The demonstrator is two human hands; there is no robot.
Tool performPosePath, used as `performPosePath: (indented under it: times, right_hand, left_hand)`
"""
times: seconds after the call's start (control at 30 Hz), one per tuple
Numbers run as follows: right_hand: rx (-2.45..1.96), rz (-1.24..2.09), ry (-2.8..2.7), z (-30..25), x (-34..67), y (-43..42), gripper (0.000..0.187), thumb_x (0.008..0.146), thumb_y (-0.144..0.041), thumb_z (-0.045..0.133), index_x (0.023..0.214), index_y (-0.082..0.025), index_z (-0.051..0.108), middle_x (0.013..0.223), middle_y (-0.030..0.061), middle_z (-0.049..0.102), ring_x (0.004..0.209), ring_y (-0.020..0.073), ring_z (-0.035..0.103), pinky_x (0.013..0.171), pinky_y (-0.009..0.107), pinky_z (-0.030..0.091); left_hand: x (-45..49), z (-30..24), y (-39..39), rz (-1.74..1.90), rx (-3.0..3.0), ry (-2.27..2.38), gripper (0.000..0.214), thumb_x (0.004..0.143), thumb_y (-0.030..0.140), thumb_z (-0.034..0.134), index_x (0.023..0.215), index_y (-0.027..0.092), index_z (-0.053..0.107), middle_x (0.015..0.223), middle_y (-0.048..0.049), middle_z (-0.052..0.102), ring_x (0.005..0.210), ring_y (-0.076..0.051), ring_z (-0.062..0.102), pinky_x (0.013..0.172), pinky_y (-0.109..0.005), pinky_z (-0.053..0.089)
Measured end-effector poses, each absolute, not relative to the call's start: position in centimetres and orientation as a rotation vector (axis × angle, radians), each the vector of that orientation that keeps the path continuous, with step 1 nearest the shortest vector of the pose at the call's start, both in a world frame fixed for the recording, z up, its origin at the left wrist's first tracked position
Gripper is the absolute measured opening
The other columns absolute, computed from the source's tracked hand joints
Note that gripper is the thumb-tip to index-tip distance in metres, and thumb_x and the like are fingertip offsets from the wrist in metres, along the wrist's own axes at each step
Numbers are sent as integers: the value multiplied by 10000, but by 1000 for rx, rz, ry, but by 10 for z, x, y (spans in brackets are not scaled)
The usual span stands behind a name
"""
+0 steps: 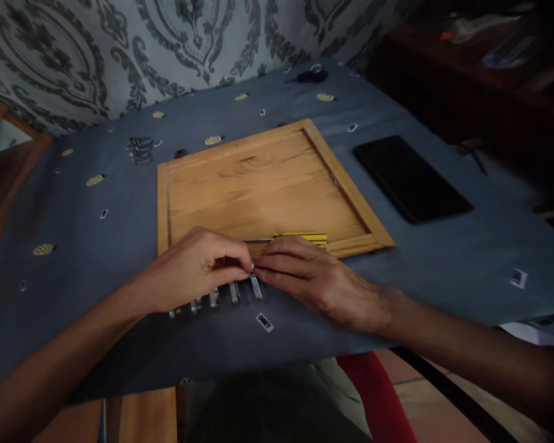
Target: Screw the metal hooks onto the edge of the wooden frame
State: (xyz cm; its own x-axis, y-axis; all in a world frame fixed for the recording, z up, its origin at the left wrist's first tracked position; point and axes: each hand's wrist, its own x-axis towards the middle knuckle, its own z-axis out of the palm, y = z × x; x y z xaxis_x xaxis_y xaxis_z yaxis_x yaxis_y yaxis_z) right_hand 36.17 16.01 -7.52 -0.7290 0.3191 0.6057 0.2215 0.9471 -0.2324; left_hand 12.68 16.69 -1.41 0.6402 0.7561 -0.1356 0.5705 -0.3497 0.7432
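Note:
My left hand [207, 267] is closed, thumb and forefinger pinched on the upper end of a small shiny metal clip [256, 287]. My right hand [314, 280] meets it there, its fingers pressed together and their tips at the same clip; its thumb is hidden. More metal clips [234, 292] lie in a row to the left, partly beneath my left hand. Just beyond the hands, a screwdriver [305, 237] with a yellow and black handle rests on the near edge of a framed wooden panel [253, 191].
A black phone [410, 178] lies right of the panel. Dark metal rings or clips [140, 150] sit at the back left, and keys [311, 74] near the far edge. All rest on a blue patterned cloth [96, 264]. A patterned curtain [166, 49] hangs behind.

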Motion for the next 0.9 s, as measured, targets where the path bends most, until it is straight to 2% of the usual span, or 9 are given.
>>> performPosePath:
  times: [0.13, 0.27, 0.53, 0.9]
  right_hand:
    - [-387, 178, -2421, -75, 362, 160, 353, 1092, -156, 388, 1065, -81, 732, 1035, 121, 793, 1039, 231, 704, 883, 395, 631]
    - [-392, 167, -2412, -76, 362, 160, 358, 1092, -146, 383, 1063, -78, 733, 1039, 118, 792, 1066, 234, 699, 905, 396, 627]
    - [-414, 175, -2403, -75, 361, 158, 379, 1097, -148, 380, 1005, -87, 743, 1039, 106, 794, 1008, 215, 695, 870, 373, 628]
    - [-435, 221, -2430, -75, 362, 157, 411, 1106, -158, 350, 1032, -93, 749, 1048, 103, 789, 1061, 218, 682, 915, 387, 627]
  left_hand:
    - [128, -15, 167, 317, 2055, 1061, 117, 874, 86, 698, 778, 152, 705, 650, 63, 656, 597, -58, 577, 559, -172, 400]
    - [128, -17, 169, 328, 2095, 1036, 125, 861, 53, 709, 784, 151, 708, 693, 59, 680, 632, -57, 598, 592, -166, 417]
    - [125, -18, 170, 321, 2122, 960, 124, 891, 84, 692, 794, 160, 707, 698, 55, 687, 630, -68, 617, 593, -162, 440]
    - [130, -16, 172, 286, 2178, 966, 164, 844, 30, 725, 752, 157, 677, 652, 85, 642, 576, -43, 556, 558, -149, 384]
